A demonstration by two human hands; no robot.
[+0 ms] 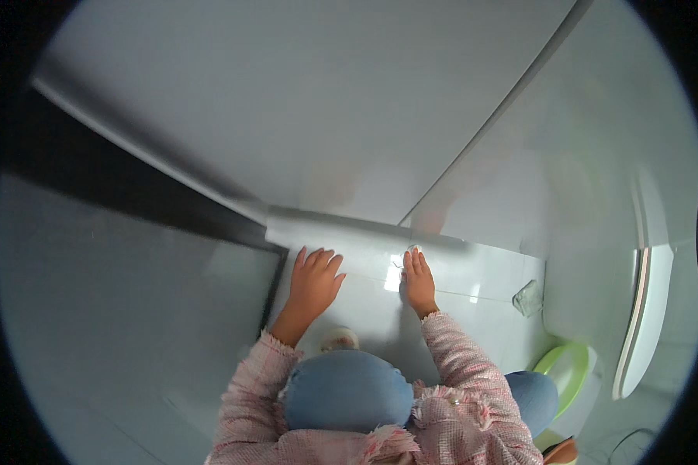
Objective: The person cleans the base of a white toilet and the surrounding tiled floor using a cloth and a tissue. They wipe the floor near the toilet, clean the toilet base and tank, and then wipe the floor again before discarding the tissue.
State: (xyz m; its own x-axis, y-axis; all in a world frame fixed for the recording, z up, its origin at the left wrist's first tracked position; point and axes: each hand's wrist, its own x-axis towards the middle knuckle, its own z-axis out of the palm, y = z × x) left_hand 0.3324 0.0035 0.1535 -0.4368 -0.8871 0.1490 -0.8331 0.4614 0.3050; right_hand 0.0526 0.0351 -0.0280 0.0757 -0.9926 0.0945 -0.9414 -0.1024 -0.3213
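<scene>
My left hand, fingers spread and bent, hovers over or near the pale tiled floor, beside the dark edge at left; it holds nothing. On the right, my right hand lies palm down with its fingers stretched out. Under and just past its fingertips shows a small white thing, perhaps a tissue or cloth; how far the hand grips it cannot be told. A crumpled translucent piece, perhaps plastic, lies on the floor further right.
Smooth grey panels rise in front, parted by a slanting seam. A light-green rimmed basin stands at the lower right, below a long white handle. A dark-edged grey surface fills the left. My bent knees are close below.
</scene>
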